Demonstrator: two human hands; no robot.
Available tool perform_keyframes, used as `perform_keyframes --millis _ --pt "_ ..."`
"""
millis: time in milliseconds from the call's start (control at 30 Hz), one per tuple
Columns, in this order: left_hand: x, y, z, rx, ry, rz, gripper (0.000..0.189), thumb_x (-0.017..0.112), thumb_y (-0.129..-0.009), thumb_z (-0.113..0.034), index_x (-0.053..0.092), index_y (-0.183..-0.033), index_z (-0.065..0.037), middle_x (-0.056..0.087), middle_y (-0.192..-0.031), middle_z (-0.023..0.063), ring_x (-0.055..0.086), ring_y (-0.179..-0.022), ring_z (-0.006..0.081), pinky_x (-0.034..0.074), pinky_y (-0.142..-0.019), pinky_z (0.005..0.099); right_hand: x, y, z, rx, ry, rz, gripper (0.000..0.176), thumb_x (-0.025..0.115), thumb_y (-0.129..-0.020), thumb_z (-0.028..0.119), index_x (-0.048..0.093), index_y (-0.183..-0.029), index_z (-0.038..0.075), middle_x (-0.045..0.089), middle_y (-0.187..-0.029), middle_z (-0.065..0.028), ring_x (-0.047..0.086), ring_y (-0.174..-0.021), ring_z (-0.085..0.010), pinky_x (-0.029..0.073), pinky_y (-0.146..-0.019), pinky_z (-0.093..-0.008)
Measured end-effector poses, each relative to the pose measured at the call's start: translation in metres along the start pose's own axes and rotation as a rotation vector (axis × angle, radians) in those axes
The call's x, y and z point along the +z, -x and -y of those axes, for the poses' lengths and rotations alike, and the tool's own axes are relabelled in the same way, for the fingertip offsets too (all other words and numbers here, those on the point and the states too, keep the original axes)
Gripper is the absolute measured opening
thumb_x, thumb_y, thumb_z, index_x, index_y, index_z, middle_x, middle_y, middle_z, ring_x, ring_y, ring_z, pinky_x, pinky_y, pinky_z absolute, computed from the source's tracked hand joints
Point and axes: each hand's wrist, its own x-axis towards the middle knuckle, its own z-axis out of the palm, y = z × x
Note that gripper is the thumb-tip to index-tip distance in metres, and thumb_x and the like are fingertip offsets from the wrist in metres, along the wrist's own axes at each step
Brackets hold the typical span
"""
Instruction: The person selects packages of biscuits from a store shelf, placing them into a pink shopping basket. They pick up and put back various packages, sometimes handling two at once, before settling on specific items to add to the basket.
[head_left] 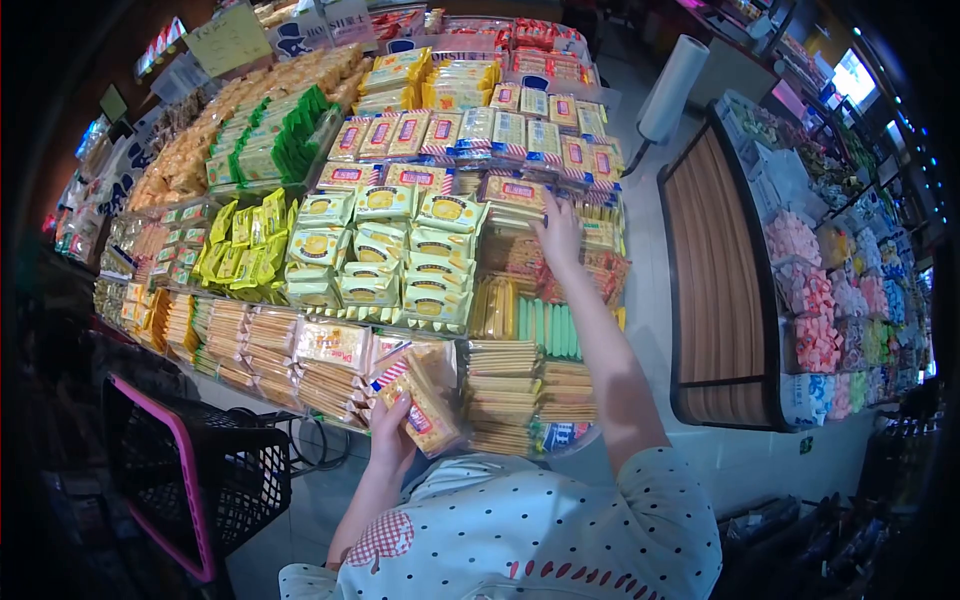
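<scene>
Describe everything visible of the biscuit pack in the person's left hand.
The biscuit pack is a clear plastic wrapper showing tan rectangular biscuits, with a red label and a red-and-white striped corner. It is tilted, held at its lower left edge by the left hand, in front of the nearest stacked packs.

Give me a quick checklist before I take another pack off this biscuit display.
1. Left hand grip on the biscuit pack: ok, held by its lower end.
2. Right hand hold on the stacked packs: cannot tell, it touches them but the grip is hidden.
3. Yellow packs beside the reach: ok, lying in tidy piles.
4. Basket ready to receive: ok, it stands open at the lower left.
5. Held pack's label readable: not ok, too blurred.
</scene>
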Motion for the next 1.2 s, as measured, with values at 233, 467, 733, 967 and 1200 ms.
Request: perform_keyframes --millis 233,467,733,967,1200 --pt "-0.001 -0.009 0.002 -0.021 -0.028 -0.036 0.041 0.053 -0.086 -0.014 0.039 -0.122 0.0 0.055 -0.109 0.0109 0.058 -0.096 0.0196 0.048 -0.083 0.033 0.007 0.005 -0.016 -0.145 0.135 -0.117 0.054 0.067 -0.075 0.022 0.047 -0.125 0.015 0.054 -0.105 -0.0097 0.052 -0.099 -0.0273 0.034 -0.087 -0.0429" --pt "-0.005 -0.012 0.001 -0.032 -0.013 -0.04 0.04 0.054 -0.085 -0.013 0.04 -0.121 -0.002 0.055 -0.109 0.0089 0.057 -0.097 0.0173 0.046 -0.084 0.0318 -0.009 0.011 0.002 -0.264 0.312 -0.283 0.053 0.065 -0.072 0.016 0.047 -0.122 0.012 0.048 -0.118 -0.0122 0.045 -0.111 -0.0255 0.031 -0.093 -0.0463" --pt "-0.01 -0.011 0.0 -0.02 0.01 -0.047 0.04 0.054 -0.085 -0.012 0.04 -0.12 -0.001 0.055 -0.109 0.0087 0.057 -0.097 0.0168 0.047 -0.083 0.0309 -0.004 -0.004 0.004 -0.413 0.34 -0.114 0.059 0.066 -0.071 0.016 0.043 -0.124 0.01 0.045 -0.125 -0.0098 0.04 -0.119 -0.0223 0.027 -0.098 -0.053" --pt "-0.017 -0.008 -0.007 -0.005 0.039 -0.041 0.041 0.055 -0.084 -0.011 0.038 -0.121 -0.002 0.054 -0.11 0.0091 0.057 -0.098 0.0175 0.048 -0.083 0.0323 -0.018 0.006 -0.012 -0.503 0.33 -0.231 0.059 0.07 -0.067 0.023 0.048 -0.12 0.008 0.052 -0.117 -0.0081 0.049 -0.11 -0.0203 0.032 -0.096 -0.0453" --pt "-0.03 0.004 -0.023 0.105 0.001 -0.066 0.043 0.053 -0.085 -0.019 0.039 -0.122 0.001 0.059 -0.104 0.0174 0.061 -0.093 0.0227 0.051 -0.081 0.0341 -0.063 0.07 0.044 -0.149 -0.186 -0.418 0.037 0.066 -0.076 0.013 0.055 -0.11 0.003 0.062 -0.1 -0.0107 0.058 -0.092 -0.023 0.043 -0.084 -0.0372"
